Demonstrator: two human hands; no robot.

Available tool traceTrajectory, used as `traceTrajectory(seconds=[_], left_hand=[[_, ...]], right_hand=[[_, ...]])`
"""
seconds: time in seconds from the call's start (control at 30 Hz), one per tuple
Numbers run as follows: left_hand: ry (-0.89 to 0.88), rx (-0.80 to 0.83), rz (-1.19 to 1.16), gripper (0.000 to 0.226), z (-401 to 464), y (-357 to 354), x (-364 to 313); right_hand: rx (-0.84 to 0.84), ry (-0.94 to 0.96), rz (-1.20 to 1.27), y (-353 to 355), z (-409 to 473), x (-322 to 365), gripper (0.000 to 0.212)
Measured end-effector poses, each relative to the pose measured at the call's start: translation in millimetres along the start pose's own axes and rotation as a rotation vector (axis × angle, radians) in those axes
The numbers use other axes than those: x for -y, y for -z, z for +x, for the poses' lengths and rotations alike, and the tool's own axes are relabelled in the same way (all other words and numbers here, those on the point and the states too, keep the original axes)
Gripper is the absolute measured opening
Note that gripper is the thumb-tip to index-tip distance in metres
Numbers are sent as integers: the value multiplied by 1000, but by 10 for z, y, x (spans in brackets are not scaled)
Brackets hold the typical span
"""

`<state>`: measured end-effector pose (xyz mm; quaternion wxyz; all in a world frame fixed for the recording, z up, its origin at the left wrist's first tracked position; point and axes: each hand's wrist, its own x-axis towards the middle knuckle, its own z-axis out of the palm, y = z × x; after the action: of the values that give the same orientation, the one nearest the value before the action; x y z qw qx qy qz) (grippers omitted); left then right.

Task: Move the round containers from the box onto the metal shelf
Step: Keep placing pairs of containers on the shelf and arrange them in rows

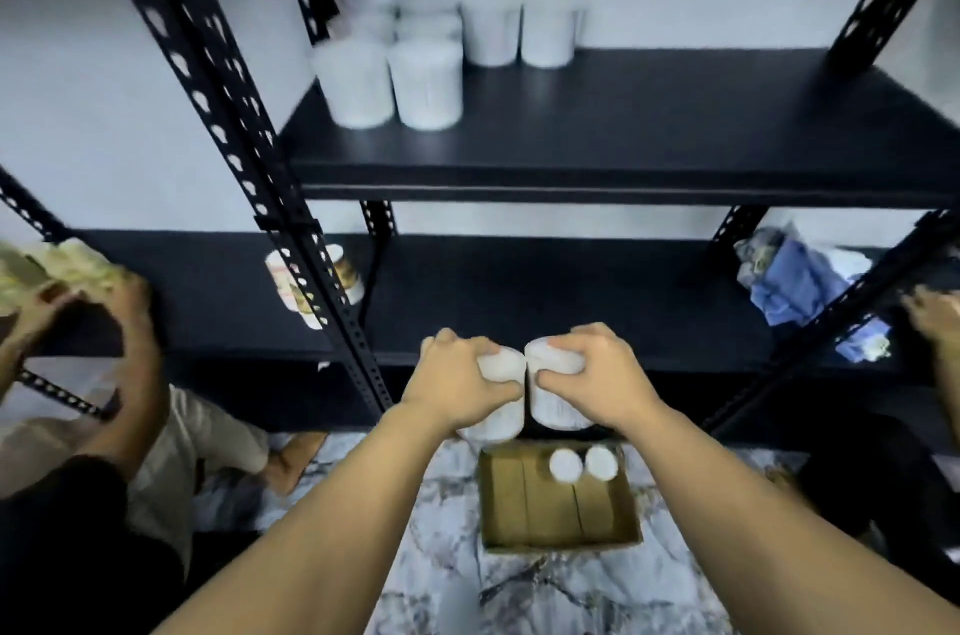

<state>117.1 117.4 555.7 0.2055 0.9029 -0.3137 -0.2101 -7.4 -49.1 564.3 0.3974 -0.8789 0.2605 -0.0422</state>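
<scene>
My left hand (457, 382) grips a white round container (500, 421) and my right hand (597, 382) grips another white round container (556, 408). Both are held side by side in the air above the open cardboard box (540, 530) on the floor. Two more white round containers (583, 464) stand in the far corner of the box. Several white round containers (426, 83) stand at the back left of the black metal shelf (649, 125) above my hands.
A lower black shelf board (519, 296) holds jars (311, 286) at left and blue cloth items (795, 281) at right. Perforated black uprights (244, 156) frame the shelves. Another person's hands (93, 317) work at far left, a further hand (935, 317) at far right. The floor is marbled.
</scene>
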Motion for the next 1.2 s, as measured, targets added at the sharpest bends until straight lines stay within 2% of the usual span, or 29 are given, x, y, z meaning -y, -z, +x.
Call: traceTrajectory(seconds=[0.13, 0.23, 0.33, 0.5, 0.83, 1.03, 1.2], left_hand=[[-116, -123, -26, 61, -146, 612, -142], [-234, -228, -37, 50, -201, 1079, -288], [-259, -307, -65, 59, -145, 1461, -436], [-358, -396, -47, 61, 104, 1928, -709], [-319, -438, -4, 66, 975, 2107, -1191], [-292, -429, 6, 71, 1405, 2022, -1250], [-283, -473, 64, 72, 1611, 2012, -1281]], right_hand=[[-77, 85, 94, 298, -37, 518, 36], [-156, 144, 104, 516, 38, 842, 30], [-237, 183, 101, 786, 146, 1108, 46], [-326, 263, 77, 1218, 427, 1362, 47], [-334, 316, 40, 1703, 1305, 1179, 49], [-258, 356, 3, 1793, 1790, 943, 49], [-265, 402, -39, 1858, 2023, 893, 57]])
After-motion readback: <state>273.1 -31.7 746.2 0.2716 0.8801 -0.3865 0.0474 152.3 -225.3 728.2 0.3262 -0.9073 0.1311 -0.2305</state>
